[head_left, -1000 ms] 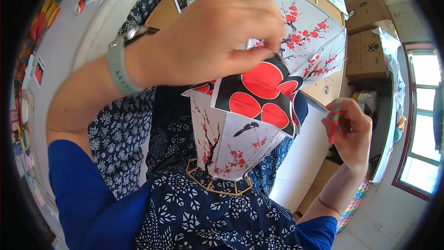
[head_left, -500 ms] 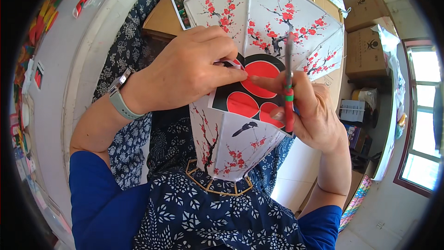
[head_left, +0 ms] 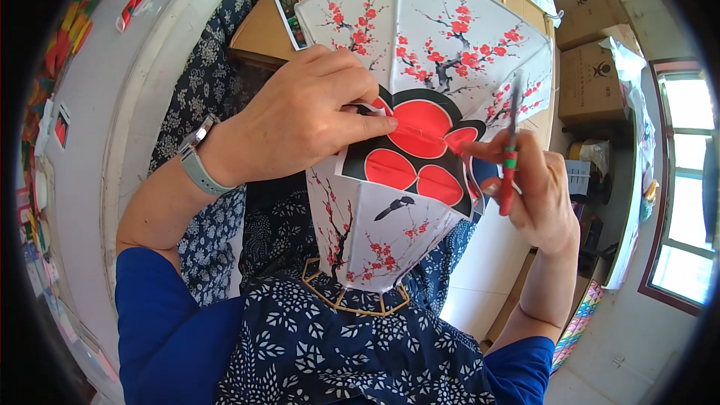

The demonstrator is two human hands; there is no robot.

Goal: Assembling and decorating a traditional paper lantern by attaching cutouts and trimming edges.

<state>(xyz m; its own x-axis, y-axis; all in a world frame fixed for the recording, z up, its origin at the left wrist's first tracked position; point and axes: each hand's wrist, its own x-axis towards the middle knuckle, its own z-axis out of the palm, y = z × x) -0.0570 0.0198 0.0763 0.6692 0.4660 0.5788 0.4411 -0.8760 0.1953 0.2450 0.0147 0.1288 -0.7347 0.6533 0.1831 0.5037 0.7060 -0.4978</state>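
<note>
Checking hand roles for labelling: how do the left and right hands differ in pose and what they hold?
The left hand lies flat, palm down, fingers pressing the black-and-red flower cutout onto the white lantern; the right hand is curled, gripping a thin red brush. The left wrist wears a watch; the right is bare. Both touch the cutout.

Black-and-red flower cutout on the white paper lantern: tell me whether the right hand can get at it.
Probably yes: the right hand, holding a thin brush, already touches the cutout's right edge; the left hand covers only its left side.

left hand (head_left: 300, 120) hides the lantern (head_left: 420, 52) patch's edge; brush (head_left: 508, 151) tip perhaps blurred.
</note>
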